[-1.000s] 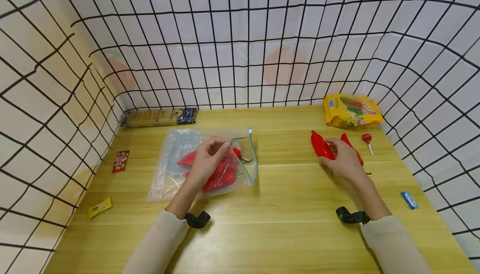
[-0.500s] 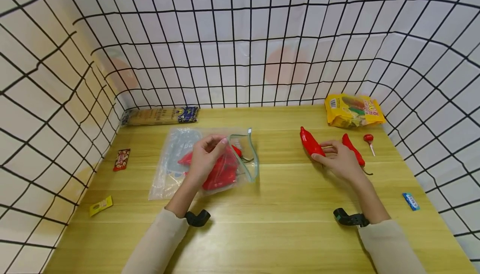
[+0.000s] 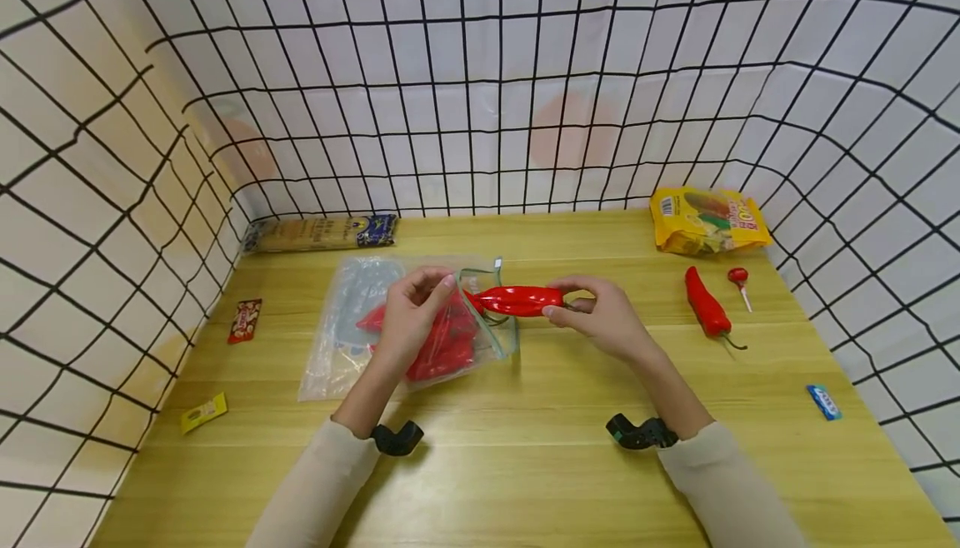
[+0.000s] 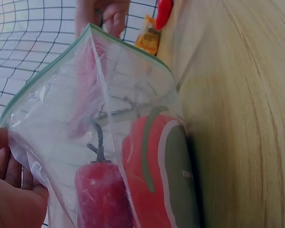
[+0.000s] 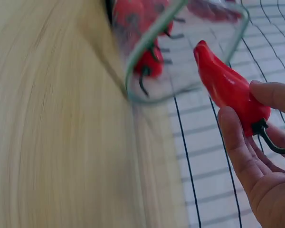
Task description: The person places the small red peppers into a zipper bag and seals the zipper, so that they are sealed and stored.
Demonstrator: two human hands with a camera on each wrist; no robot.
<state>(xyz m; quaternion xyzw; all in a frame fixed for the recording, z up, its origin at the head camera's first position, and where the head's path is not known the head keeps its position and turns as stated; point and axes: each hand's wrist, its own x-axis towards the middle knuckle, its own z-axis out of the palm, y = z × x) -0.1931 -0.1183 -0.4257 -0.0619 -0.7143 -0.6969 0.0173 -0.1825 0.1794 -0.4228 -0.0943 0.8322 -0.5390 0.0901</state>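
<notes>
My left hand (image 3: 408, 319) pinches the upper edge of a clear zip bag (image 3: 322, 365), whose green-rimmed mouth faces right and stands open. Several red peppers (image 4: 102, 194) lie inside it, dark stems toward the mouth. In my right hand (image 3: 603, 315) is another red chili pepper (image 3: 517, 300), gripped near its stem end between thumb and fingers. Its tip points left at the bag's mouth; in the right wrist view the tip (image 5: 202, 47) is level with the rim. A further red chili pepper (image 3: 705, 302) lies on the table to the right of that hand.
A lollipop (image 3: 738, 277) and a yellow snack packet (image 3: 708, 221) lie at the right, a small blue packet (image 3: 824, 402) nearer. Along the left are a pasta pack (image 3: 318, 233), a red packet (image 3: 244, 321) and a yellow sachet (image 3: 203, 413). Black wire mesh (image 3: 480, 82) surrounds the table.
My right hand has lifted a chili pepper from the right and carried it left to the bag's mouth, turning its tip leftward. The left hand has stayed on the bag's edge.
</notes>
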